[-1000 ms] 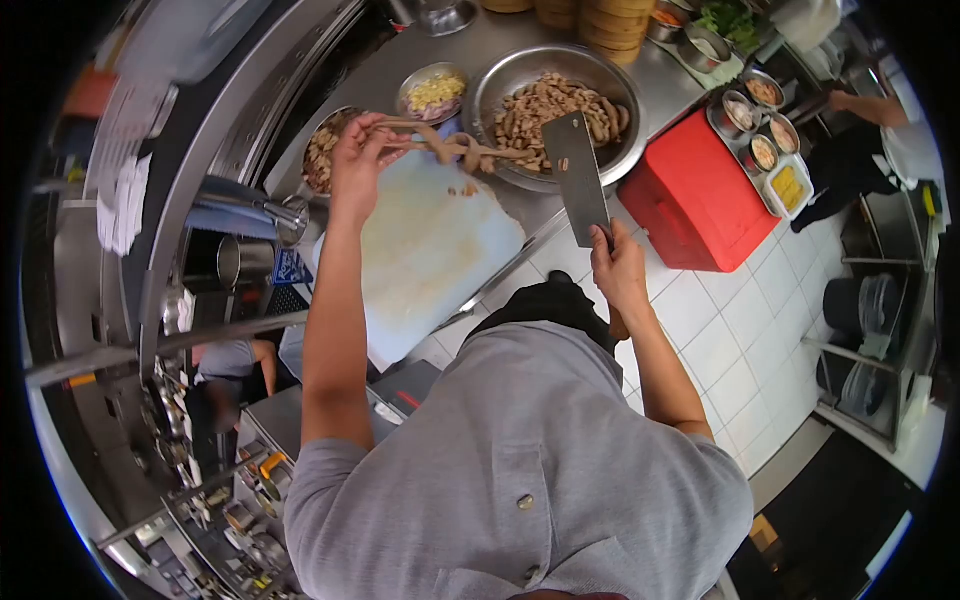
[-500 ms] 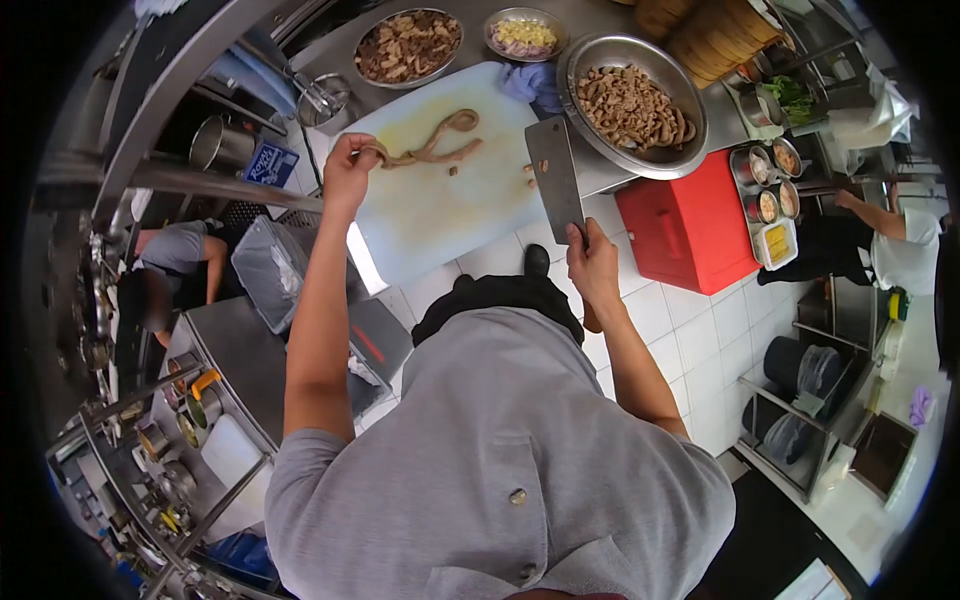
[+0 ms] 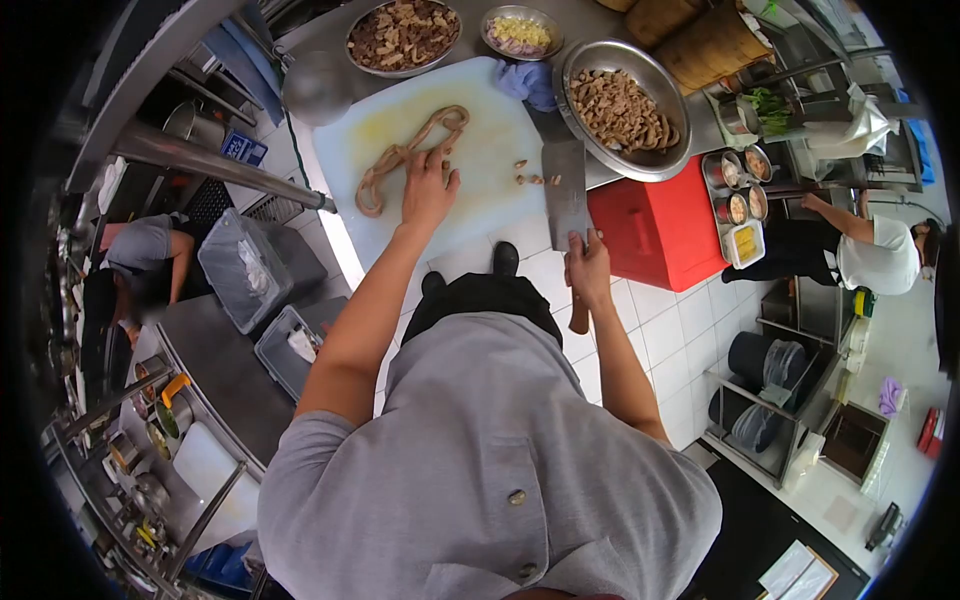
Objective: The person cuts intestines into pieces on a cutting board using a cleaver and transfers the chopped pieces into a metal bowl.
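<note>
On the white cutting board [image 3: 490,205] lies a long, pale brown strip [image 3: 388,160] that looks like cooked intestine, looped and twisted. My left hand [image 3: 428,195] rests over the board at the strip's right side, fingers stretched forward and thumb apart; the fingertips hide a bit of it. My right hand [image 3: 588,265] grips the handle of a cleaver [image 3: 566,195], its wide blade pointing away from me at the board's right edge. Small cut pieces [image 3: 535,180] sit on the board beside the blade, and some cling to the steel.
A large steel bowl [image 3: 678,110] of chopped meat stands right of the board. Behind it are a bowl of dark sliced meat [image 3: 400,38], a smaller bowl [image 3: 522,32] and a bluish cloth [image 3: 530,83]. A red box [image 3: 650,230] stands right. Co-workers are on both sides.
My left hand let go of the strip's left end and moved right, onto the board. The strip now lies twisted with a loop at the left. The cleaver stays in my right hand.
</note>
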A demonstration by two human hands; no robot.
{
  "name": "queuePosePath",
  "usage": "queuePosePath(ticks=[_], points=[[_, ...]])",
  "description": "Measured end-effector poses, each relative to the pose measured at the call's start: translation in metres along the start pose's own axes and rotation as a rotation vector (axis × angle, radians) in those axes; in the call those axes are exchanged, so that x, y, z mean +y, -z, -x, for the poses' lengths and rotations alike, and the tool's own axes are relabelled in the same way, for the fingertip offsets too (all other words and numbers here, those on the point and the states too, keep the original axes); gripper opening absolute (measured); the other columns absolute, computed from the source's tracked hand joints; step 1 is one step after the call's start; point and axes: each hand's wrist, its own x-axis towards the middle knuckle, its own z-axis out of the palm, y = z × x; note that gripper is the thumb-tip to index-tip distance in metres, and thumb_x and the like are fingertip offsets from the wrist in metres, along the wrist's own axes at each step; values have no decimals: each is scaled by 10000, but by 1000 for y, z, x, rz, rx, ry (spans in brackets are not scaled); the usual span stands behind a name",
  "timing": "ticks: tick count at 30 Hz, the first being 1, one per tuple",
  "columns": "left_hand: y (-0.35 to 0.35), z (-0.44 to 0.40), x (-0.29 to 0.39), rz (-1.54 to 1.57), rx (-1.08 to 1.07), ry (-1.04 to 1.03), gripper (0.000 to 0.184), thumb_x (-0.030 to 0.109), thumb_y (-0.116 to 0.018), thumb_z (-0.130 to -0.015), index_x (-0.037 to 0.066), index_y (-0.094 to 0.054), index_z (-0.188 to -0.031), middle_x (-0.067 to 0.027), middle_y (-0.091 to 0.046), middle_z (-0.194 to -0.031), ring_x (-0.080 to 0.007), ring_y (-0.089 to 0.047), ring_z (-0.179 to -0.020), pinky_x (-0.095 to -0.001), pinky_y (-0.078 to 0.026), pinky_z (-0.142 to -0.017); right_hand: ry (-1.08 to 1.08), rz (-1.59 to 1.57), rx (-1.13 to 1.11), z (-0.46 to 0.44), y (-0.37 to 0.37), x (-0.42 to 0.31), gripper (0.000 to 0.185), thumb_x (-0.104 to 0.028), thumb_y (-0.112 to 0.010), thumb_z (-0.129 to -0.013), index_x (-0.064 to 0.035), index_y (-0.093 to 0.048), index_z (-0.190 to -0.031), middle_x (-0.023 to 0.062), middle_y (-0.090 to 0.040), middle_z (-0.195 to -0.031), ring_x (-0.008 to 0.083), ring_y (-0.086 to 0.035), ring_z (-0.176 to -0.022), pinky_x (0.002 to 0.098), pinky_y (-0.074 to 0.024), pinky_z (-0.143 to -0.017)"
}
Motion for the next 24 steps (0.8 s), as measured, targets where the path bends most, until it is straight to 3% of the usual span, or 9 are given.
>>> queuePosePath(ticks=[1, 2, 4, 8, 11, 13, 17, 19, 24], points=[[-7, -7, 2, 24, -16, 15, 580, 229, -725, -907, 6, -551, -1413, -197, -544, -1353, -404, -516, -1287, -498, -487, -1057, -3, -107, -26, -2, -4, 8, 320, -322, -566, -1082, -3, -551, -1055, 10, -520, -596, 86, -491, -424, 281, -385, -367], [-14, -13, 2, 27, -14, 15, 580, 229, -725, -907, 6, -551, -1413, -197, -544, -1353, -404, -516, -1287, -498, -487, -1057, -37, -177, -88, -3, -6, 10, 322, -324, -567, -1081, -3, -545, -1075, 15, -526, -603, 97, -483, -410, 285, -386, -363], [-21, -18, 0, -67, 61, -228, 597, 256, -743, -903, -8, -556, -1403, -193, -532, -1372, -382, -510, -1300, -472, -476, -1079, -104, -244, -168, -5, -19, 10, 306, -338, -568, -1080, -34, -539, -1110, 7, -505, -602, 107, -463, -399, 284, -389, -358], [-11, -26, 8, -64, -92, -129, 641, 311, -795, -872, -6, -583, -1388, -180, -539, -1374, -364, -499, -1313, -461, -454, -1101, -152, -340, -261, -14, -41, -4, 288, -323, -548, -1087, -39, -542, -1136, 27, -524, -637, 127, -494, -437, 293, -429, -400], [1, -23, 12, 21, -236, -4, 687, 341, -869, -806, -6, -631, -1348, -153, -565, -1344, -321, -590, -1215, -440, -515, -1028, -91, -306, -338, -22, -53, -16, 283, -288, -532, -1096, -13, -534, -1163, 20, -514, -608, 116, -483, -425, 294, -415, -394], [-1, -14, 15, 228, -199, 77, 686, 282, -919, -765, 30, -662, -1348, -116, -619, -1268, -226, -682, -972, -362, -585, -888, -85, -273, -391, -28, -62, -13, 289, -283, -535, -1096, 0, -528, -1152, 19, -511, -598, 111, -479, -419, 293, -408, -390], [-17, -5, 11, 335, -79, 85, 615, 203, -909, -788, 21, -678, -1329, -117, -637, -1216, -188, -700, -920, -321, -607, -809, -72, -205, -515, -40, -68, -15, 301, -272, -547, -1092, 27, -516, -1112, 21, -506, -588, 104, -470, -410, 288, -392, -385], [-21, -5, 14, 466, 0, 131, 492, 90, -854, -822, 0, -701, -1281, -124, -635, -1185, -209, -716, -894, -321, -617, -815, -72, -210, -533, -42, -63, -22, 298, -270, -550, -1091, 26, -513, -1100, 20, -504, -587, 104, -468, -410, 287, -388, -382], [-26, -34, 81, 493, 146, -28, 400, 111, -838, -854, -1, -730, -1222, -111, -665, -1108, -198, -720, -868, -325, -612, -798, -50, -201, -494, -37, -18, -57, 279, -285, -548, -1097, -8, -532, -1123, 2, -497, -597, 88, -454, -428, 269, -378, -390]])
